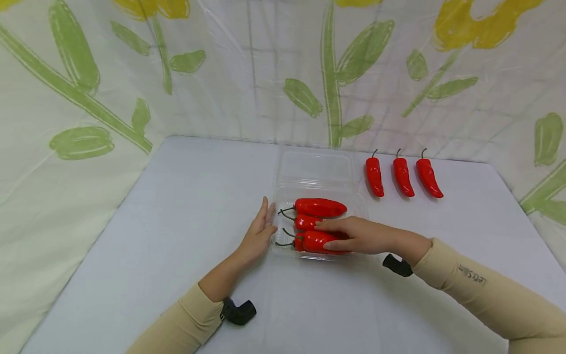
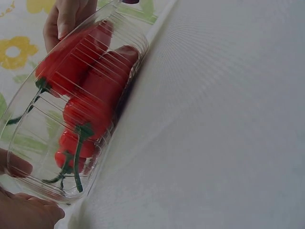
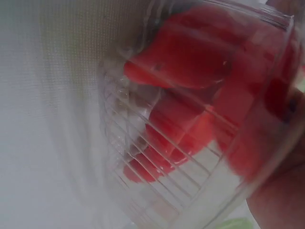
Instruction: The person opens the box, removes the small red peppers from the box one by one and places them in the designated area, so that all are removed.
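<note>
A clear plastic clamshell box (image 1: 327,258) stands on the table with several red chili peppers (image 1: 320,207) inside, their green stems to the left. My right hand (image 1: 358,233) reaches over its right side, thumb and fingers astride the uppermost red chili pepper (image 1: 315,241) near the front wall. That pepper lies over others, partly covered by the hand. My left hand (image 1: 256,233) rests against the box's left wall, fingers extended and thumb near the rim. Through the ribbed wall in the left wrist view, peppers (image 2: 93,114) show stacked. The right wrist view shows blurred peppers (image 3: 190,52) through plastic.
The box's clear lid (image 1: 316,167) lies folded back behind it. Three more red chili peppers, a left one (image 1: 374,177), a middle one (image 1: 403,177) and a right one (image 1: 428,178), lie in a row at the back right. A flowered curtain (image 1: 221,98) hangs behind the white table (image 1: 177,206).
</note>
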